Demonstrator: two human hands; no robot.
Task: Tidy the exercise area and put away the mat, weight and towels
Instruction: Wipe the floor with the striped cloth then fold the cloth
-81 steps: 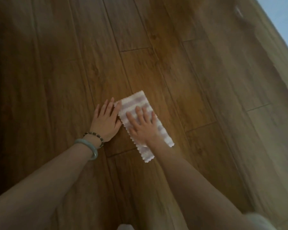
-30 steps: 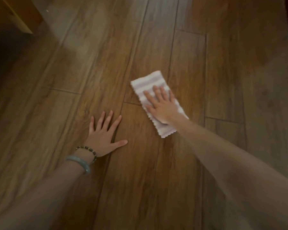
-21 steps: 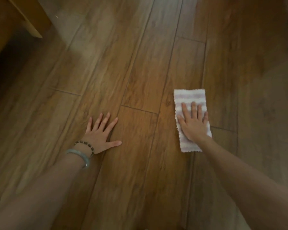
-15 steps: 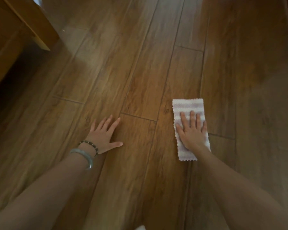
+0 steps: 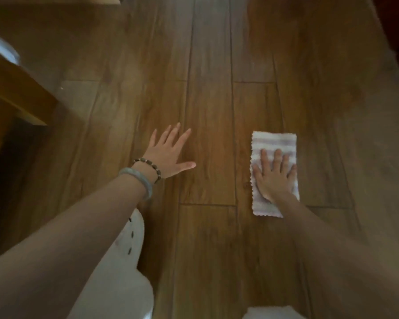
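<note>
Presses the folded striped towel (image 5: 274,141) flat on the wood floor (image 5: 207,88) under straight fingers of the right hand (image 5: 274,178), probably to wipe, and braces the empty, splayed left hand (image 5: 168,155) nearby for balance.

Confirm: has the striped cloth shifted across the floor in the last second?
Yes. The striped cloth under the right hand slid right, off the short plank joint it overlapped a second ago, then forward along the next plank.
</note>
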